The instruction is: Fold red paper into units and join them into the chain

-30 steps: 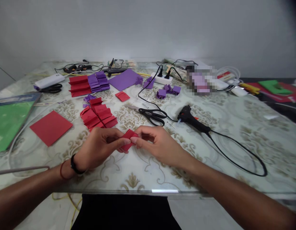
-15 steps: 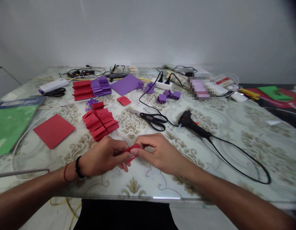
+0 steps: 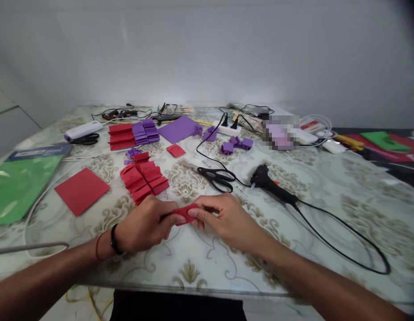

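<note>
My left hand (image 3: 145,225) and my right hand (image 3: 223,218) meet just above the table near its front edge. Both pinch a small folded red paper piece (image 3: 184,213) between thumbs and fingers; it looks pressed nearly flat. Directly behind my left hand lies a stack of folded red paper pieces (image 3: 145,177). A flat red paper square (image 3: 81,191) rests to the left.
Black scissors (image 3: 216,176) and a black glue gun (image 3: 272,187) with a long cord lie behind my right hand. Farther back are purple folded pieces (image 3: 145,131), a purple sheet (image 3: 178,128), a power strip (image 3: 227,129) and cables. A green sheet (image 3: 16,187) sits at left.
The red piece has been squeezed from an open fold into a flatter strip between both hands. The view tilted up, so the hands sit lower in frame.
</note>
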The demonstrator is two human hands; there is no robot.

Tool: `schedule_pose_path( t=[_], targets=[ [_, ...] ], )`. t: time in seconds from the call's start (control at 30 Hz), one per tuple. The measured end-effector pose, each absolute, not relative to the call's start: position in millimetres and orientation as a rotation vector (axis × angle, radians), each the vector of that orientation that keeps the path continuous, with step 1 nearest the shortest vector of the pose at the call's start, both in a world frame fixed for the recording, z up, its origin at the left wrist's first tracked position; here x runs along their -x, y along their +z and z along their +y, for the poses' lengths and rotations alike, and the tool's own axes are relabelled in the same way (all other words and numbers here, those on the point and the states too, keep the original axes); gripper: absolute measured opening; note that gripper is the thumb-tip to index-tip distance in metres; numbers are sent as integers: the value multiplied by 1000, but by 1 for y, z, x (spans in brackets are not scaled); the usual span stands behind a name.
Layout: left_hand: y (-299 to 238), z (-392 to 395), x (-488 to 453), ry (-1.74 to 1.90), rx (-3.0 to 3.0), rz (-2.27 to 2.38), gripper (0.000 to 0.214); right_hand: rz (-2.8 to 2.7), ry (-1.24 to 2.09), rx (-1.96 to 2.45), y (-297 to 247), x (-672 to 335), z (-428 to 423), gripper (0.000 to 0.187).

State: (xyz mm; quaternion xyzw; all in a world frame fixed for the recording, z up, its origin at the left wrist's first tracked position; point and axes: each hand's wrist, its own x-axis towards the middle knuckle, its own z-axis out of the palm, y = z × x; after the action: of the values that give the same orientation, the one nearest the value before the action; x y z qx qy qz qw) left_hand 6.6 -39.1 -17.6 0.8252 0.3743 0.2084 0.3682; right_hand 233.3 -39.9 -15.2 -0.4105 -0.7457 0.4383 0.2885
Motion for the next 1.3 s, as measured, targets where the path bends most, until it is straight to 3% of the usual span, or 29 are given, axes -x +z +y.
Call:
schedule_pose_path(
  t=[0.17,0.3,0.37,0.43,0.5,0.57,0.77,1.1,1.3],
  targets=[
    [-2,-25,6,593,-2216,928,41,-1932,1149,1118,-17,-235,-39,34],
    [5,14,37,1059,-2271,1500,31,-1936,1237,1162,-20,-239,-34,33],
    [1,34,53,1051,-2290,1715,28,-1985,1218,1164,-21,-239,-33,32],
    [-8,50,65,907,-2334,1796,38,-2050,1159,1148,-20,-238,-34,30],
    [-18,60,71,751,-2398,1750,45,-2099,1099,1126,-19,-237,-34,30],
    [-26,64,73,698,-2419,1707,39,-2121,1049,1122,-18,-238,-33,31],
    [-35,64,72,658,-2450,1640,30,-2104,970,1163,-18,-242,-30,27],
    [-41,62,70,600,-2460,1541,34,-2079,817,1161,-19,-242,-30,28],
    [-28,41,48,493,-2411,1258,36,-1952,738,1173,-19,-244,-28,26]
  ],
)
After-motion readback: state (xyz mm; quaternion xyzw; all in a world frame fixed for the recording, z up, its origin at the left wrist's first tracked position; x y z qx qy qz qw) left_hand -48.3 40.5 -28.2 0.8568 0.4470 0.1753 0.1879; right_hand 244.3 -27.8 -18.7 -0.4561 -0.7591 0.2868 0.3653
